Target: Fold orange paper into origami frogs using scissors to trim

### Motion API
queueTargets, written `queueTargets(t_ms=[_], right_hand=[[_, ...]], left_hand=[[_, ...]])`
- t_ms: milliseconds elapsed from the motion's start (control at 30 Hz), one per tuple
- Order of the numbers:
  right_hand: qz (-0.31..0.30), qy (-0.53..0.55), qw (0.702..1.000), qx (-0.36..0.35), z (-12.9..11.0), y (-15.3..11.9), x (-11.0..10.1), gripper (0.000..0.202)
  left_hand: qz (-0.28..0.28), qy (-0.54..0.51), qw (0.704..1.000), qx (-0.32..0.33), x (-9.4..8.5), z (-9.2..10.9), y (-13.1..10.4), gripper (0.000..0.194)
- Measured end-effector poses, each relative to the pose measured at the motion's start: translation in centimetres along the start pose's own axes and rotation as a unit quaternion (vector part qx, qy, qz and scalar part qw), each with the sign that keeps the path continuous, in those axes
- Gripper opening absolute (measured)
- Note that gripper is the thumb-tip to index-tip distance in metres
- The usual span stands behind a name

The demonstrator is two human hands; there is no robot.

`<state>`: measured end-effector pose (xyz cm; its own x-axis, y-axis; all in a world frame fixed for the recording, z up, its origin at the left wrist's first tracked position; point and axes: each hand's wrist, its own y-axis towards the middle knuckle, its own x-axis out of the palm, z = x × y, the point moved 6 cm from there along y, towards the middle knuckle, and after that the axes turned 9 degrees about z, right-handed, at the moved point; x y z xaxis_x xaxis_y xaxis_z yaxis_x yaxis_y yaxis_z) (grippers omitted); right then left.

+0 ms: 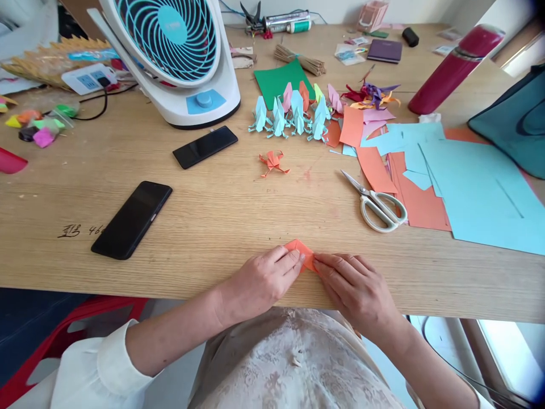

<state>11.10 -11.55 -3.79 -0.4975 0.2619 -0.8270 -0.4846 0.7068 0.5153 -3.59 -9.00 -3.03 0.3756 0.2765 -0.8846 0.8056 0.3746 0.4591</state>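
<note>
A small folded piece of orange paper (303, 248) lies at the table's near edge, partly covered by fingers. My left hand (272, 272) presses its left side, fingers closed on it. The right side is pinched by my right hand (357, 281), thumb hidden underneath. Farther up the table sits a finished orange origami figure (272, 163) with thin legs. Behind that stand several light blue origami figures (279, 117), with pink, orange and green ones among them. Scissors (377, 204) with white handles rest to the right, blades pointing away to the left.
Two black phones, one nearer (133, 220) and one farther (205, 147), lie at left. A white fan (204, 105) stands behind them. Orange sheets (419, 199) and light blue sheets (494, 187) spread at right, near a red thermos (455, 71) and a teal bag (515, 122).
</note>
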Motion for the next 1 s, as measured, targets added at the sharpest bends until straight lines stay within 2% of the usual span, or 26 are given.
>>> queueTargets(t_ms=[300, 500, 600, 800, 1000], right_hand=[[-0.006, 0.006, 1.000, 0.010, -0.6, -0.1, 0.2, 0.030], [0.006, 0.006, 0.999, 0.035, -0.7, 0.0, 0.2, 0.024], [0.027, 0.019, 0.998, 0.057, -0.6, 0.2, 0.0, 0.021], [0.033, 0.062, 0.989, 0.132, 0.2, 0.6, 0.1, 0.014], [0.031, 0.098, 0.979, 0.177, 0.7, 0.8, 0.0, 0.014]], left_hand=[[-0.029, -0.005, 0.999, -0.021, 0.2, 0.1, -0.8, 0.038], [-0.009, -0.024, 0.999, -0.042, 0.1, 0.1, -0.7, 0.035], [0.005, -0.062, 0.996, -0.071, 0.1, -0.4, -0.7, 0.029], [-0.020, -0.151, 0.974, -0.168, 0.6, -1.8, 0.4, 0.015], [-0.017, -0.138, 0.966, -0.217, 1.1, -2.0, 1.2, 0.016]])
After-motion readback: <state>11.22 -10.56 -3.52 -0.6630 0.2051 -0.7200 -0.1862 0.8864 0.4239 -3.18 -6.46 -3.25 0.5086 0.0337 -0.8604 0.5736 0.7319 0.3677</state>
